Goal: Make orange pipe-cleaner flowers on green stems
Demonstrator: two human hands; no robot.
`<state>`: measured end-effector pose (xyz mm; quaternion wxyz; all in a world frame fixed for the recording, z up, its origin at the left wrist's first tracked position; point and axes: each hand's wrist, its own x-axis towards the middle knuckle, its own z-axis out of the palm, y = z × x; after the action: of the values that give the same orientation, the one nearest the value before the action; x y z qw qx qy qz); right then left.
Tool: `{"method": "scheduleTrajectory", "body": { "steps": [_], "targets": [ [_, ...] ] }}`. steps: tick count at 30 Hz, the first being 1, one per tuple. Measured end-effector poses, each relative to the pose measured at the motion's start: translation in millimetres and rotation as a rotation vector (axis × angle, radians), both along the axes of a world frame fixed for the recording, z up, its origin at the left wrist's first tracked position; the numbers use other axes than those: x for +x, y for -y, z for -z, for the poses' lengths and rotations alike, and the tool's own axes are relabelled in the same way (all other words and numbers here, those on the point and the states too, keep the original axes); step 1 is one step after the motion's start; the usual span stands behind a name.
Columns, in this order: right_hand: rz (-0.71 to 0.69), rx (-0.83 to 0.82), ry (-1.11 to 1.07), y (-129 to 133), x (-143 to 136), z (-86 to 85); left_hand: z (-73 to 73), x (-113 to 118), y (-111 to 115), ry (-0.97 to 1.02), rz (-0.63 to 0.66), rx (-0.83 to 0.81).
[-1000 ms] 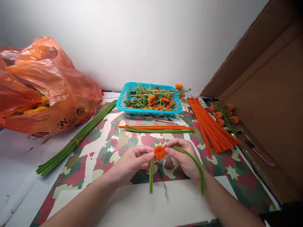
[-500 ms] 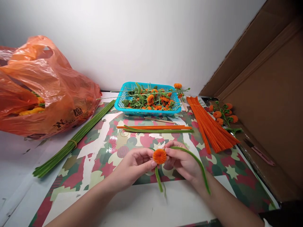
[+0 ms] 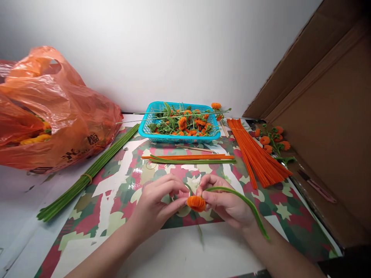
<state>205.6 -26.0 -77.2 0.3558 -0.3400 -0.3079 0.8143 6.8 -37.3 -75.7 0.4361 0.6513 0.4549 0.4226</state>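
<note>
Head view. Both hands at centre, in front of the body. Left hand (image 3: pixel 164 199): thumb and fingertips pinched at the left side of an orange flower (image 3: pixel 196 203). Right hand (image 3: pixel 224 199): thumb and forefinger pinched at the flower's right side, also gripping a green pipe cleaner (image 3: pixel 246 199), which arches out to the right and droops over the right forearm. Flower seen mostly from the side, its ribbed rim toward the camera. A green loop shows just behind it; whether this is the same pipe cleaner cannot be told.

Flower located between the two hands, near the far edge of a white sheet (image 3: pixel 174 251). Beneath: worktop with a camouflage-patterned cover (image 3: pixel 124 200).

Beyond the hands: loose orange and green strips (image 3: pixel 188 157) lying crosswise; a thin stick (image 3: pixel 194 148) behind them; then a blue basket (image 3: pixel 174 138) filled with orange flowers and green stems.

Left side: green bundle (image 3: pixel 107 157) held by a band (image 3: pixel 87 177), lying slantwise; an orange plastic bag (image 3: pixel 72 92) beside it, yellow items visible within.

Right side: orange bundle (image 3: pixel 257 158), fanned toward its near end; a sprig of orange flowers (image 3: pixel 265 140); a knife (image 3: pixel 320 190) near the cardboard (image 3: pixel 321 116).
</note>
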Motion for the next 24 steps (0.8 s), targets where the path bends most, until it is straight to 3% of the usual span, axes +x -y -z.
{"method": "scheduleTrajectory", "body": {
  "steps": [3, 6, 8, 11, 16, 24],
  "targets": [
    [0.086, 0.122, 0.082, 1.2, -1.5, 1.5, 4.5, 6.0, 1.9, 0.085, -0.068, -0.279],
    [0.095, 0.308, 0.172, 3.1, -4.4, -0.4, 5.2, 9.9, 1.8, 0.246, 0.066, -0.595],
    [0.079, 0.425, 0.254, 4.4, -5.8, -4.0, 5.6, 10.3, 1.2, 0.361, 0.117, -0.688],
    [0.085, 0.496, 0.350, 5.7, -6.7, -8.5, 8.3, 9.3, 1.7, 0.497, 0.105, -0.721],
    [0.118, 0.605, 0.439, 8.3, -8.5, -6.1, 12.5, 9.9, 4.6, 0.500, 0.179, -0.648],
    [0.441, 1.352, 0.927, 9.5, -6.7, -2.2, 13.9, 14.6, 7.7, 0.550, 0.199, -0.650]
  ]
}}
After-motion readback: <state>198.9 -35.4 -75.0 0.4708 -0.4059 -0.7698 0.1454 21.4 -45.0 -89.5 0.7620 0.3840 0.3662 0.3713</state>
